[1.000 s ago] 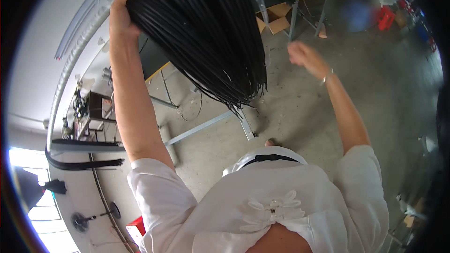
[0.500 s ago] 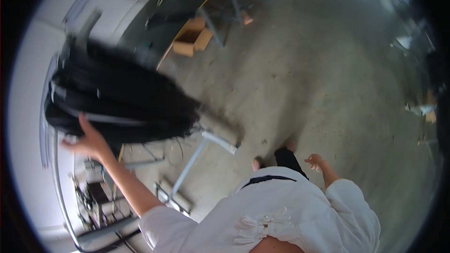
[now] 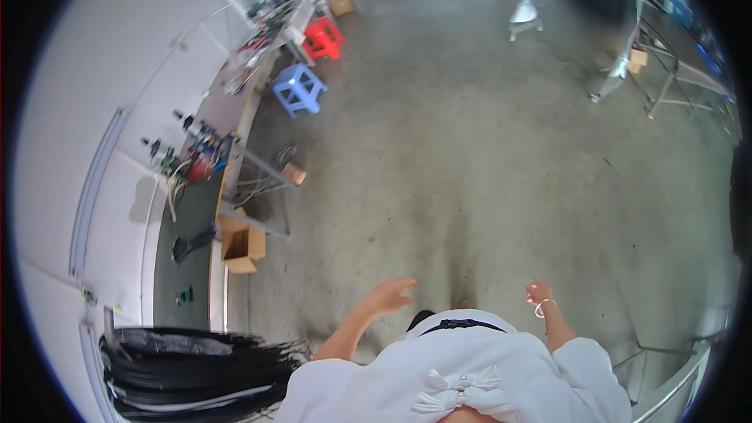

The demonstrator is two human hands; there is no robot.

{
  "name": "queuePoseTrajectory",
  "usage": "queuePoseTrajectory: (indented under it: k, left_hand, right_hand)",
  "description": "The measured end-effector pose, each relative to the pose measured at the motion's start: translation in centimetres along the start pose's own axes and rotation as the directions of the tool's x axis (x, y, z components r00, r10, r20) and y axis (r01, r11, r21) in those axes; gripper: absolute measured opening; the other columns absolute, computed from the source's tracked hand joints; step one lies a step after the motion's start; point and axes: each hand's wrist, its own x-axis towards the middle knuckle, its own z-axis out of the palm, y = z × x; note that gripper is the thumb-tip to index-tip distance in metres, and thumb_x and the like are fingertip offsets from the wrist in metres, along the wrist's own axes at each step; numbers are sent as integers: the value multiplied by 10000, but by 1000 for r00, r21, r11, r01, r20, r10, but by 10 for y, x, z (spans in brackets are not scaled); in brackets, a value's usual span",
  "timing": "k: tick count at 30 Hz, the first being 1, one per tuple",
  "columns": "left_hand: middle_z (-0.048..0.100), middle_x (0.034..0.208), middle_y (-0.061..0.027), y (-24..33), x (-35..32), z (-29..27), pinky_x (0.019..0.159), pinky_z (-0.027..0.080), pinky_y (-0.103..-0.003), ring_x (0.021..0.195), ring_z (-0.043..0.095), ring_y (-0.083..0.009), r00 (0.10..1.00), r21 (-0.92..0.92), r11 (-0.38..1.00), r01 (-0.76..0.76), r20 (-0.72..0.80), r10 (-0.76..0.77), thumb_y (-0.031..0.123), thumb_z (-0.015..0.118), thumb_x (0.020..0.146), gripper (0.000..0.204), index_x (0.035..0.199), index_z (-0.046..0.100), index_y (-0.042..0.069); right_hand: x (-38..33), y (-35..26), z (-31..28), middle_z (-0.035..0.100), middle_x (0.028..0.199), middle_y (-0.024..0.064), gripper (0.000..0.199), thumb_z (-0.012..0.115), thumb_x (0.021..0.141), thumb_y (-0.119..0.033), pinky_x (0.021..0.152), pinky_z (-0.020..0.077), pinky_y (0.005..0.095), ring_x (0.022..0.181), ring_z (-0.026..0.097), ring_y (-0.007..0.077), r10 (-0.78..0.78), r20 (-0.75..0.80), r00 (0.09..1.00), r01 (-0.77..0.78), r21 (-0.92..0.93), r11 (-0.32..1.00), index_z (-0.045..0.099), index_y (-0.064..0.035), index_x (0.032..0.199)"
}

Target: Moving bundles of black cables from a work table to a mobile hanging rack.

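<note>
My left hand (image 3: 390, 296) is held out in front of my body above the floor, its fingers loosely apart and nothing in it. On the other side, my right hand (image 3: 538, 292) hangs with its fingers curled in; I see nothing in it, and a pale bracelet (image 3: 545, 309) circles the wrist. A thick bundle of long black strands (image 3: 196, 372) hangs at the lower left, apart from my left hand. Its exact kind is not clear.
A long workbench (image 3: 185, 266) runs along the left wall, with small tools on it. Beside it are an open cardboard box (image 3: 243, 244), a blue stool (image 3: 298, 90) and a red stool (image 3: 323, 38). Metal-legged tables (image 3: 689, 74) stand far right; a metal frame (image 3: 680, 384) is near right.
My left hand has come away from the black bundle to the front of my body. The view has turned, leaving the bundle at the lower left and more of the workbench showing.
</note>
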Motion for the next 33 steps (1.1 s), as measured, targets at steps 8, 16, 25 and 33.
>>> queuePoseTrajectory:
  k: [8,16,25,33]
  left_hand:
    - [604,661,-106,-57,175,107,633,451,-321,679,595,-202,910,-120,979,165,401,-105,291,586,749,314,854,598,-5]
    - [562,735,-75,-44,252,101,624,444,-341,676,555,-180,790,-143,853,501,479,-384,398,555,779,361,870,561,48]
    - [563,918,-51,143,424,38,673,454,-343,771,555,-166,779,-504,647,572,580,-237,404,528,816,378,1042,502,102]
    - [535,700,-4,179,505,30,515,410,-257,632,518,-112,939,-633,697,337,279,-201,310,540,791,201,834,548,114]
  right_hand:
    - [-64,127,58,621,692,11,69,554,719,-167,604,484,342,766,603,185,365,293,884,-401,70,914,618,-181,698]
    - [-18,116,0,598,659,21,81,529,733,-153,549,466,333,695,588,180,483,430,763,-601,746,287,601,-159,697]
    - [66,166,-121,573,623,32,97,501,748,-137,486,447,323,615,571,175,490,342,802,-482,855,192,582,-135,695]
    - [106,263,-186,550,590,43,113,476,762,-122,431,430,314,544,557,171,580,395,712,-541,836,95,564,-113,693]
